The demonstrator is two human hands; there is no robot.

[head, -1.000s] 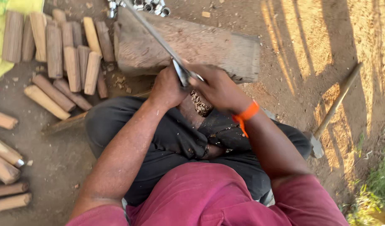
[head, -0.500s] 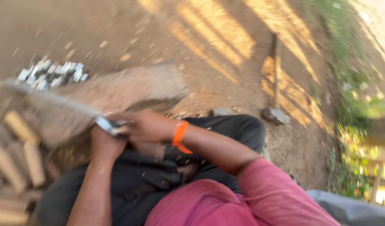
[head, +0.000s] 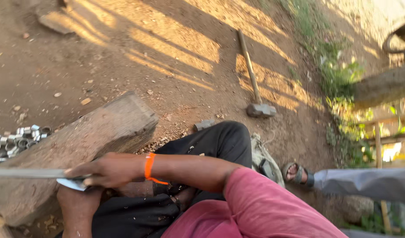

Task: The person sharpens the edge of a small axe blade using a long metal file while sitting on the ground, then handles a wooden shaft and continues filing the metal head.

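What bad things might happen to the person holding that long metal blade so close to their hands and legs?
The long metal blade lies pinched between the right hand and left hand, so a slip might cut a finger. It is worked just above the lap, against the wooden log, so it could glance off toward the leg. Another person's sandalled foot is close by and might get struck.

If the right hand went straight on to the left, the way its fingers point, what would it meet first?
The right hand points left along the long metal blade it rests on. Below that lies the wooden log; farther left are small metal rings, though depth is unclear.
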